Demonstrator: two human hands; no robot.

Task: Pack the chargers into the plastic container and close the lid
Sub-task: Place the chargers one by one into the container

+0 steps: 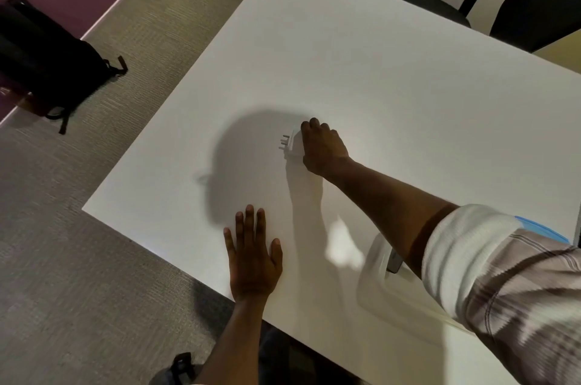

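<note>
- right hand [323, 148] reaching out across the white table [408, 95], fingers wrapped over a white charger [290, 145], prongs sticking out left
- left hand [253, 259] just lying flat, palm down, holding nothing

No readable text, labels, brand names, numbers or signs appear anywhere in this view; every visible thing is plain or too blurred to read.

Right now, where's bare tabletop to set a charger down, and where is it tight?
Bare: the wide stretch of white table between the right hand, closed over the white charger, and the black chairs; also the left corner, beyond the flat left hand. Tight: the near right, where the clear plastic container sits under the right forearm.
</note>
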